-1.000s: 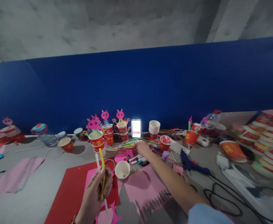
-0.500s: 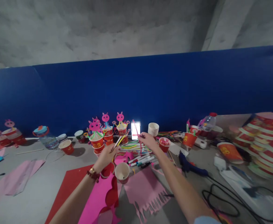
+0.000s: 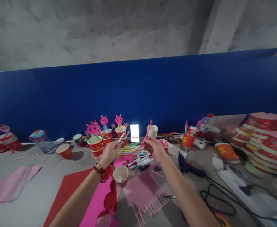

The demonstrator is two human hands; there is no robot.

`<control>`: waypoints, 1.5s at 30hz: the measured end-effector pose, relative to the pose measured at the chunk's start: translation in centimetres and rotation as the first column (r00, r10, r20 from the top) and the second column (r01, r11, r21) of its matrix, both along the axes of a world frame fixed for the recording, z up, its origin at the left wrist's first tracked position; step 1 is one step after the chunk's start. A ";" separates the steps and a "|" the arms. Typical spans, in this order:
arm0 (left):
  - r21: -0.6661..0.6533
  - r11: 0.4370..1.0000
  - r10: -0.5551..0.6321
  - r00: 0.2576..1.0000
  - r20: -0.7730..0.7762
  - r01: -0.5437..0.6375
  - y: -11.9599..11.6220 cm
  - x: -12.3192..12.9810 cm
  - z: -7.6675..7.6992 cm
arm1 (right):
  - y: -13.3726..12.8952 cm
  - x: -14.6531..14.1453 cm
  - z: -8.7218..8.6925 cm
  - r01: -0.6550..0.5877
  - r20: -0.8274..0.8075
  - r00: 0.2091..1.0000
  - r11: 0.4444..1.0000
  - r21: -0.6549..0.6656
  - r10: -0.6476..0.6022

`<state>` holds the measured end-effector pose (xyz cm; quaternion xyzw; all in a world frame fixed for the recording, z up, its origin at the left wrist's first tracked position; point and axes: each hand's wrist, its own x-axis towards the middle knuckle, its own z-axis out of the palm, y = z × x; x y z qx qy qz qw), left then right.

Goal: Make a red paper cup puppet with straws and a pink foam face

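My left hand (image 3: 110, 154) is closed around a pale thin stick (image 3: 120, 138) that points up and to the right. Pinched in the fingers of my right hand (image 3: 155, 149) is a pink pipe cleaner (image 3: 150, 126), one end rising above the fingers. Both hands hover over a heap of coloured pipe cleaners (image 3: 136, 147). Just below them lie several marker pens (image 3: 140, 162) and a pink paper cutout (image 3: 120, 162). Left of my left hand, red paper cups (image 3: 95, 146) carry pink cartoon heads (image 3: 92, 128) on pipe-cleaner limbs. Nearer to me stands a white-lined paper cup (image 3: 120, 175).
A lit phone (image 3: 135, 133) stands against the blue partition (image 3: 138, 91). At right are a glue gun (image 3: 190, 166) with a black cable, a power strip (image 3: 240, 186) and tall stacks of cups (image 3: 268, 148). Pink paper (image 3: 144, 189) and red sheets (image 3: 67, 195) lie in front.
The pink pipe cleaner in my right hand has swung up and now leans right. The yellow strip seen beside the stick in my left hand no longer shows there. The view has shifted slightly.
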<state>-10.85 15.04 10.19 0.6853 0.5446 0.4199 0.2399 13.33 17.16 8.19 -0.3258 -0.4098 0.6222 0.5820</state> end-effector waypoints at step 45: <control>0.024 0.975 -0.214 0.905 0.368 0.221 -12.2 8.8 -4.2 | -13.1 3.0 -2.1 -0.094 -0.164 0.983 0.995 -0.039 0.087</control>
